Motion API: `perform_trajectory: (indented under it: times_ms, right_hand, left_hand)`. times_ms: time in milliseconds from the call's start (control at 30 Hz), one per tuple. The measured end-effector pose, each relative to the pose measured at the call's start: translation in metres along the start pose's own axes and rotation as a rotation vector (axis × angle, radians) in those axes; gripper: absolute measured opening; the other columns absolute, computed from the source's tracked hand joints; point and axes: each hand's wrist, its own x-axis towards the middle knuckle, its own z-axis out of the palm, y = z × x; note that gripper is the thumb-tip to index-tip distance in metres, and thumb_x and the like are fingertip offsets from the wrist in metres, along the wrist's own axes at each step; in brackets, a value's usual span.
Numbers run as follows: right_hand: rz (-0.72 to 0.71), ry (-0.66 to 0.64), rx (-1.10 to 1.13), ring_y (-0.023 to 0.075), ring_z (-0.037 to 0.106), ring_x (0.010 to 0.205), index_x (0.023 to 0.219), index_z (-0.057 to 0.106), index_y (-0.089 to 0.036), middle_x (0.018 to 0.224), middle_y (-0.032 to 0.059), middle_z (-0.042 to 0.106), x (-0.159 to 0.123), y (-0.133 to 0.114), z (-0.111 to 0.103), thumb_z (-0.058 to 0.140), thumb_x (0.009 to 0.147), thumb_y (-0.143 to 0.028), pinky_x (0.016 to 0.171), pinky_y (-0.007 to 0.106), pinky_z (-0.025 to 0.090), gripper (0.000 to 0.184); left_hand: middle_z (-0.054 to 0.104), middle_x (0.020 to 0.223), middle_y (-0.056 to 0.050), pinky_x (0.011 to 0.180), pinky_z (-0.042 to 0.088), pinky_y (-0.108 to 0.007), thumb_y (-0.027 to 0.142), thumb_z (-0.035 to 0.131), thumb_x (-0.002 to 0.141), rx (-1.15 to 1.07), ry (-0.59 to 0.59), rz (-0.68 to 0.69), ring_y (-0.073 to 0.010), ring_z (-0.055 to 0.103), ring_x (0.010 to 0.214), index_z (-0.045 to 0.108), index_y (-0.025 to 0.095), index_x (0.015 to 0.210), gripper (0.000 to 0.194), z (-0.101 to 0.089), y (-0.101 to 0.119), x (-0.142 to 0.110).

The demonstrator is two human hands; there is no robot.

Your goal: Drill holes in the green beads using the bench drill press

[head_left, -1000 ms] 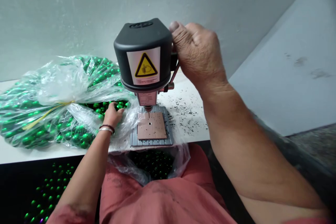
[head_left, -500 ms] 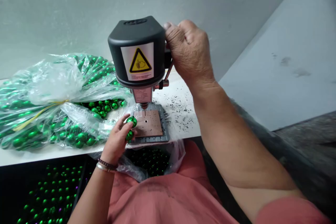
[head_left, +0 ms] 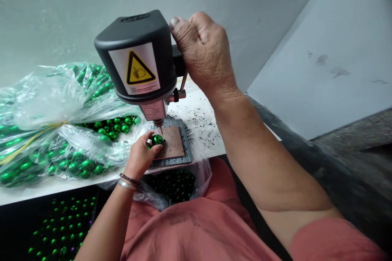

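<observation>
My left hand pinches a shiny green ball between thumb and fingers, low over a brown board. Part of a second green ball shows inside the same hand. The board lies on the grey base of a small bench drill press, whose bit points down just above the held ball. On the right side of the machine head, my right hand is closed around the feed lever; its gripped end is hidden by the fingers.
Clear plastic bags of green balls fill the table's left. Loose green balls lie at a bag's mouth. Dark shavings litter the white table. An open plastic bag with dark green balls sits at my lap; a black tray holds more.
My left hand has brought the green ball right, over the board and close under the bit. My right hand stays on the lever. The whole view has shifted slightly.
</observation>
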Motion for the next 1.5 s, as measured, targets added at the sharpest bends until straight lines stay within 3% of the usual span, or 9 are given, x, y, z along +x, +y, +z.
perform_trajectory:
  times_ms: [400, 667, 833, 1033, 1200, 1500]
  right_hand:
    - [-0.018, -0.013, 0.056, 0.0047, 0.025, 0.06, 0.063, 0.026, -0.019, 0.061, -0.0059, 0.027, -0.002, 0.001, -0.003, 0.042, 0.085, -0.047, 0.06, 0.019, 0.025, 0.039]
    - [-0.013, -0.017, 0.037, 0.0042, 0.025, 0.061, 0.063, 0.025, -0.019, 0.061, -0.0057, 0.026, -0.002, 0.0, -0.002, 0.042, 0.086, -0.043, 0.06, 0.019, 0.025, 0.038]
    - [-0.018, -0.01, 0.032, 0.0043, 0.024, 0.061, 0.064, 0.025, -0.019, 0.062, -0.0057, 0.026, -0.003, 0.001, -0.002, 0.041, 0.085, -0.048, 0.06, 0.019, 0.025, 0.04]
    - [-0.008, -0.018, 0.031, 0.0043, 0.024, 0.061, 0.064, 0.024, -0.019, 0.061, -0.0058, 0.027, -0.003, 0.0, -0.003, 0.043, 0.085, -0.045, 0.06, 0.019, 0.025, 0.039]
    - [-0.011, -0.018, 0.015, 0.0043, 0.024, 0.061, 0.064, 0.026, -0.018, 0.061, -0.0059, 0.027, -0.003, -0.002, -0.004, 0.041, 0.085, -0.046, 0.06, 0.019, 0.024, 0.038]
    - [-0.083, -0.025, -0.139, 0.0048, 0.032, 0.055, 0.069, 0.038, -0.019, 0.057, -0.0055, 0.037, -0.044, -0.018, -0.023, 0.037, 0.087, -0.047, 0.059, 0.021, 0.029, 0.033]
  left_hand:
    - [0.065, 0.107, -0.007, 0.087, 0.045, -0.032, 0.028, 0.064, 0.07, 0.062, 0.001, 0.098, -0.0207, 0.06, 0.094, 0.062, 0.022, 0.106, 0.037, 0.008, 0.005, 0.011]
    - [0.064, 0.115, -0.006, 0.09, 0.044, -0.032, 0.031, 0.059, 0.076, -0.006, -0.032, 0.105, -0.0203, 0.06, 0.099, 0.057, 0.023, 0.118, 0.043, 0.01, 0.001, 0.007]
    - [0.062, 0.12, -0.006, 0.098, 0.04, -0.033, 0.033, 0.055, 0.08, -0.058, 0.012, 0.138, -0.022, 0.056, 0.113, 0.058, 0.023, 0.117, 0.038, 0.013, 0.002, 0.004]
    - [0.069, 0.102, -0.005, 0.083, 0.047, -0.033, 0.035, 0.061, 0.074, -0.059, -0.012, 0.02, -0.0212, 0.063, 0.089, 0.061, 0.022, 0.112, 0.04, 0.013, 0.007, 0.007]
    - [0.068, 0.106, -0.004, 0.09, 0.044, -0.032, 0.034, 0.064, 0.072, -0.057, -0.028, 0.057, -0.0205, 0.061, 0.097, 0.064, 0.023, 0.11, 0.04, 0.013, 0.008, 0.012]
    - [0.07, 0.102, -0.004, 0.09, 0.044, -0.035, 0.03, 0.064, 0.071, -0.113, -0.052, 0.033, -0.0213, 0.062, 0.095, 0.066, 0.023, 0.107, 0.037, 0.015, 0.009, 0.012]
